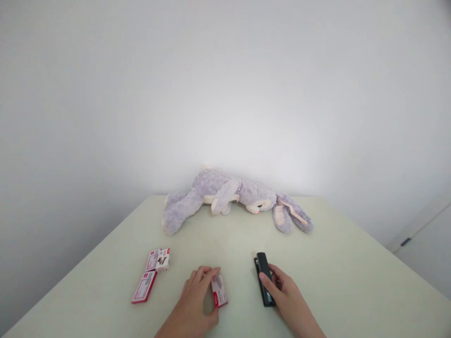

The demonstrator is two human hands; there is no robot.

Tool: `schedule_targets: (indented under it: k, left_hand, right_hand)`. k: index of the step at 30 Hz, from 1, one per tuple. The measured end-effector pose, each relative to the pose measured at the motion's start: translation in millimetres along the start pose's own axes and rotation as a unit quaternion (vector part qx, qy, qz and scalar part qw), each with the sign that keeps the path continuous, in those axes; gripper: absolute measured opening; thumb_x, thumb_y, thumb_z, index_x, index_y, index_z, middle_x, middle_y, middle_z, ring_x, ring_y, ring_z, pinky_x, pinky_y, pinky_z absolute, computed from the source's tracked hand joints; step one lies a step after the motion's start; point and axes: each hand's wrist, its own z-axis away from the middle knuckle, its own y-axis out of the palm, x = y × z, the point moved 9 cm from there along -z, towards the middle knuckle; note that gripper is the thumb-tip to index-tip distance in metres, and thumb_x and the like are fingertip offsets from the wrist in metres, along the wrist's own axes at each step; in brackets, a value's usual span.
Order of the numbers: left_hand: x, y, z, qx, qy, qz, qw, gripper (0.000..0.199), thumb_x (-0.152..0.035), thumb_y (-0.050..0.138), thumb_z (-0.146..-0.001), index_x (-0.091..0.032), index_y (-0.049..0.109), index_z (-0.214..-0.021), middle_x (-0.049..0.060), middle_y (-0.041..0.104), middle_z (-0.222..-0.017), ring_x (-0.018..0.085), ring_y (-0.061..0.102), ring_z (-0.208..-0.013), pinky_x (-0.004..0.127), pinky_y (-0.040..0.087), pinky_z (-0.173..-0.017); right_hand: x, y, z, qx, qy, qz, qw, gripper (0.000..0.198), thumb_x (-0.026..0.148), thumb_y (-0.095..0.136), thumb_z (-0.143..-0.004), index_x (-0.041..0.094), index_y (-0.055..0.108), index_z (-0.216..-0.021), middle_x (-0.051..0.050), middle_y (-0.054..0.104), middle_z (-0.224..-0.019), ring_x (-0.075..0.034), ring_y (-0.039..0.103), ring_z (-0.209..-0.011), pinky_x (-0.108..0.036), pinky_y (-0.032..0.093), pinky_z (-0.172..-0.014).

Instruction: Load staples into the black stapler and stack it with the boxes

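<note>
Holding box (220, 291): my left hand (196, 297) spans its ends, lower centre of frame.
Stapler (263, 264): lower right of centre, my right hand (286, 292) wrapped round its side, thumb on top.
Handling: box probably light, stiff card, crushable, best pinched by its ends; stapler likely heavier, slick, best gripped mid-body.
Rabbit (220, 188): plush, floppy-eared, lying mid-frame on the desk (338, 263).

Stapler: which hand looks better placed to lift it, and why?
Right, most likely: the right hand holds the stapler, thumb on top, while the left hand grasps a small box.
</note>
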Motion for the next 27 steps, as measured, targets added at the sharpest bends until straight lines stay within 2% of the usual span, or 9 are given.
schedule_targets:
  k: [6,10,12,15,17,18,19,22,27]
  left_hand:
    - [-40,41,-15,0.032,0.064,0.029,0.997,0.079,-0.014,0.063,-0.058,-0.031,0.057,-0.134,0.005,0.06,-0.133,0.029,0.052,-0.121,0.043,0.041,-0.104]
    - [-48,53,-14,0.034,0.068,0.065,0.995,0.096,-0.017,0.068,-0.063,-0.03,0.038,-0.153,0.006,0.053,-0.147,0.029,0.046,-0.132,0.046,0.036,-0.114]
    - [-32,41,-8,0.005,0.056,0.063,0.996,0.095,-0.025,0.074,-0.069,-0.031,0.035,-0.155,0.006,0.047,-0.153,0.029,0.041,-0.139,0.046,0.033,-0.118]
    - [21,-17,12,-0.169,-0.017,-0.014,0.985,0.05,-0.04,0.058,-0.091,-0.03,0.053,-0.14,0.007,0.053,-0.144,0.027,0.045,-0.135,0.048,0.035,-0.116]
    - [68,-65,41,-0.304,-0.121,-0.102,0.94,0.04,-0.048,0.051,-0.094,-0.024,0.062,-0.124,0.011,0.059,-0.13,0.032,0.052,-0.125,0.054,0.039,-0.112]
    - [92,-84,58,-0.347,-0.201,-0.143,0.905,0.045,-0.052,0.048,-0.095,-0.022,0.061,-0.126,0.013,0.059,-0.129,0.036,0.054,-0.122,0.058,0.04,-0.109]
    - [113,-96,72,-0.352,-0.26,-0.167,0.883,0.054,-0.056,0.046,-0.095,-0.021,0.056,-0.135,0.015,0.058,-0.128,0.038,0.055,-0.118,0.06,0.044,-0.104]
    - [137,-100,87,-0.313,-0.279,-0.19,0.888,0.061,-0.055,0.04,-0.096,-0.024,0.044,-0.148,0.013,0.056,-0.133,0.036,0.06,-0.113,0.056,0.05,-0.097]
    - [110,-46,76,-0.232,-0.182,-0.151,0.944,0.047,-0.045,0.05,-0.09,-0.028,0.059,-0.134,0.011,0.053,-0.133,0.031,0.064,-0.113,0.047,0.054,-0.095]
  right_hand:
    - [12,38,18,0.022,-0.019,-0.073,0.997,0.073,0.073,0.056,-0.087,0.015,0.067,-0.13,-0.007,0.072,-0.097,-0.023,0.061,-0.082,-0.032,0.048,-0.076]
    - [14,43,21,0.022,-0.027,-0.079,0.996,0.067,0.069,0.055,-0.09,0.017,0.068,-0.13,-0.008,0.071,-0.097,-0.024,0.061,-0.085,-0.033,0.049,-0.078]
    - [8,43,20,0.018,-0.018,-0.071,0.997,0.067,0.069,0.055,-0.09,0.017,0.067,-0.131,-0.005,0.069,-0.088,-0.023,0.059,-0.079,-0.032,0.048,-0.073]
    - [1,41,18,0.006,-0.006,-0.055,0.998,0.068,0.069,0.057,-0.089,0.017,0.068,-0.13,-0.001,0.06,-0.075,-0.02,0.053,-0.071,-0.03,0.043,-0.065]
    - [-1,41,18,0.001,-0.002,-0.054,0.999,0.068,0.069,0.057,-0.089,0.016,0.067,-0.13,0.001,0.054,-0.07,-0.019,0.049,-0.068,-0.03,0.04,-0.062]
    - [-2,41,18,-0.001,-0.001,-0.056,0.998,0.068,0.068,0.057,-0.089,0.016,0.067,-0.13,0.002,0.051,-0.069,-0.019,0.048,-0.067,-0.03,0.04,-0.062]
    - [-2,41,18,-0.001,0.0,-0.058,0.998,0.067,0.068,0.057,-0.089,0.016,0.067,-0.131,0.002,0.05,-0.069,-0.019,0.048,-0.067,-0.03,0.039,-0.062]
    - [-1,42,19,-0.003,0.0,-0.054,0.999,0.065,0.066,0.056,-0.091,0.017,0.066,-0.132,0.002,0.048,-0.07,-0.019,0.048,-0.068,-0.03,0.039,-0.063]
    - [-4,42,18,-0.006,0.001,-0.052,0.999,0.065,0.066,0.056,-0.091,0.018,0.065,-0.133,0.002,0.05,-0.072,-0.019,0.049,-0.069,-0.03,0.04,-0.063]
